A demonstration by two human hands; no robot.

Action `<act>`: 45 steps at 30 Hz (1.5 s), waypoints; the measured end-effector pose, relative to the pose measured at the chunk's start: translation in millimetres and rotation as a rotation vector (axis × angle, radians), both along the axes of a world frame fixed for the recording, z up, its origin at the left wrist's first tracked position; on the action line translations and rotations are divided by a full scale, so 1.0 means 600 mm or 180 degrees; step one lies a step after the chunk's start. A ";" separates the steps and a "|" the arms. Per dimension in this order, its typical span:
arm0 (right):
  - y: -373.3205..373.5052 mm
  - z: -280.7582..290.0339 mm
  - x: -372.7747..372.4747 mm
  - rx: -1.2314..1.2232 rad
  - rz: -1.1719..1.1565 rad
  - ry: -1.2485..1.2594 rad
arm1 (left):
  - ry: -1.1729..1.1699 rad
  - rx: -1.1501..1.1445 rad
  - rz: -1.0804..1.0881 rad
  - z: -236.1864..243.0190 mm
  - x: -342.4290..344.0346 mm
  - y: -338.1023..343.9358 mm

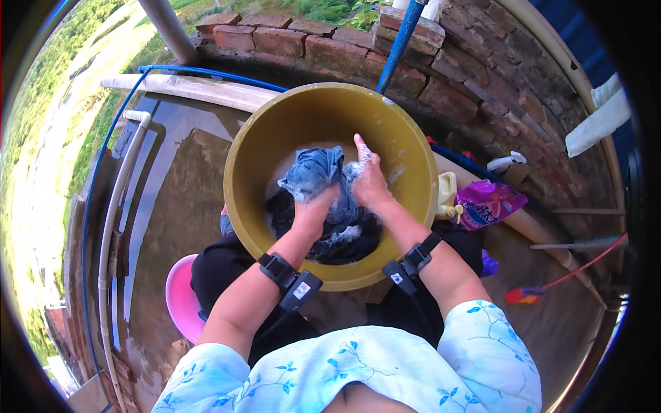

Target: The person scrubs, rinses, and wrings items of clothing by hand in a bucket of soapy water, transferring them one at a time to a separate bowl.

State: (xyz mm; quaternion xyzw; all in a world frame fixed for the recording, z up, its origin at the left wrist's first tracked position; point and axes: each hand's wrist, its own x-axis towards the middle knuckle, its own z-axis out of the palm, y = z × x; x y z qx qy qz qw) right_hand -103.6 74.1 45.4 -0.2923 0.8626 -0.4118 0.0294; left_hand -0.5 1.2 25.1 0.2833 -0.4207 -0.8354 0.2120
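A blue wet cloth garment (pixel 315 172) is bunched up inside a large yellow-brown basin (pixel 237 175). My left hand (pixel 318 208) is closed on its lower part, with the fingers mostly hidden behind the cloth. White suds cover part of my right hand (pixel 372 180), which grips the garment's right side with one digit pointing up. Below both hands, dark wet clothes (pixel 358 244) lie in the bottom of the basin, with a patch of foam (pixel 344 236) on them.
A pink basin (pixel 184 296) stands by my left leg. Right of the big basin are a pale yellow bottle (pixel 446 196), a purple bag (pixel 487 204) and a red-orange brush-like object (pixel 525 295). A brick wall (pixel 310 51), blue hose (pixel 96 179) and white pipe (pixel 110 234) border the wet floor.
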 end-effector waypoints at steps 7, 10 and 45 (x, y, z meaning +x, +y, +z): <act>0.032 0.063 -0.056 -0.0778 0.2546 -0.1831 | 0.0165 0.2091 -0.1033 0.047 -0.007 -0.072; 0.037 0.062 -0.054 -0.1226 0.2682 -0.3121 | 0.0546 0.2150 -0.0833 0.065 -0.009 -0.072; 0.006 -0.040 0.029 -0.1611 -0.0099 -0.5215 | -0.0208 -0.1446 0.0323 0.016 -0.029 -0.065</act>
